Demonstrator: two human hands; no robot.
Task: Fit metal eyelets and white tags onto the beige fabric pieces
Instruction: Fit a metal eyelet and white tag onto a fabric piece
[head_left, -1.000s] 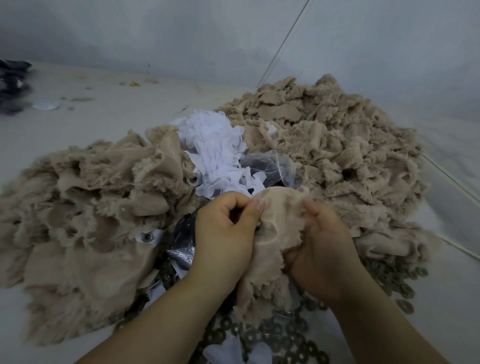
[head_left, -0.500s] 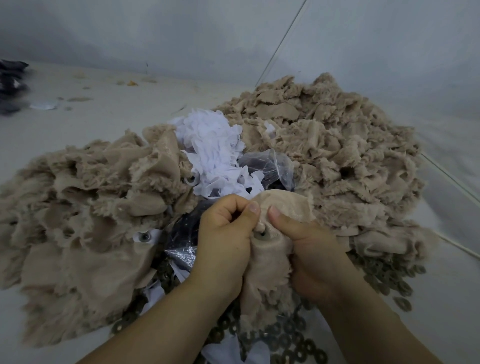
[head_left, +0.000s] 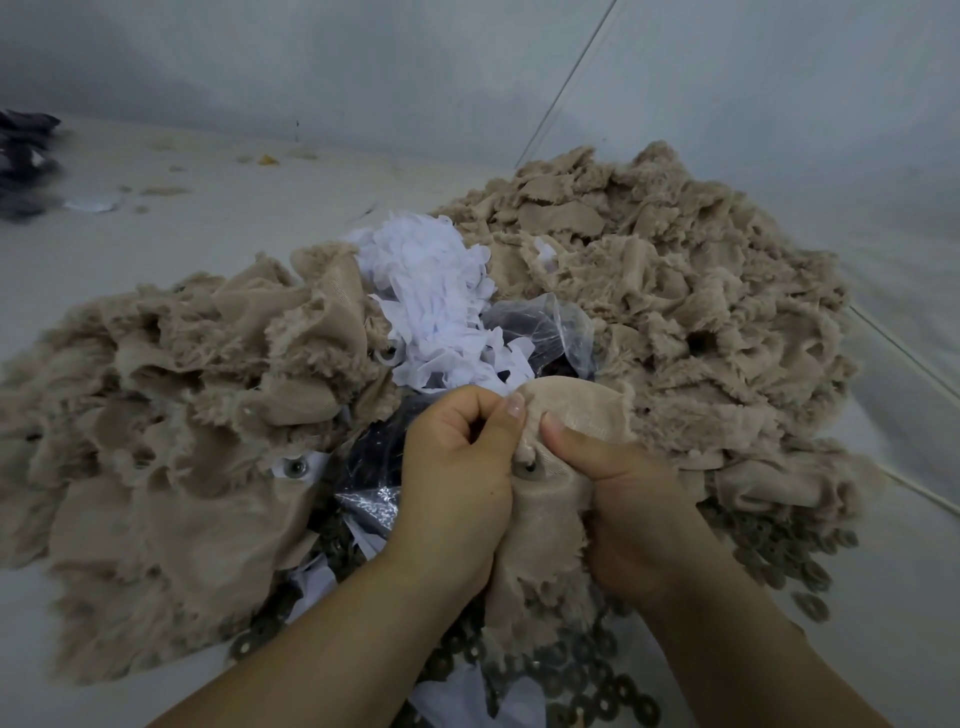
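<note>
Both hands hold one beige fabric piece (head_left: 561, 519) in front of me. My left hand (head_left: 457, 483) is curled, its thumb pressing the fabric's upper edge. My right hand (head_left: 628, 504) grips the fabric from the right, thumb lying beside a metal eyelet (head_left: 527, 469) that pokes through the cloth. A heap of white tags (head_left: 431, 306) lies behind the hands. Loose dark metal eyelet rings (head_left: 587, 675) are scattered under my wrists. One fabric piece at the left carries a white tag with an eyelet (head_left: 296, 467).
Large piles of beige fabric pieces lie at the left (head_left: 156, 415) and at the back right (head_left: 675, 291). A clear plastic bag (head_left: 545, 332) and a dark shiny bag (head_left: 374, 467) sit between them. Dark items (head_left: 23, 161) lie at the far left. More rings (head_left: 779, 551) spread at right.
My right thumb has come forward over the fabric to sit beside the eyelet, which now shows through the cloth. My left hand has stayed in place.
</note>
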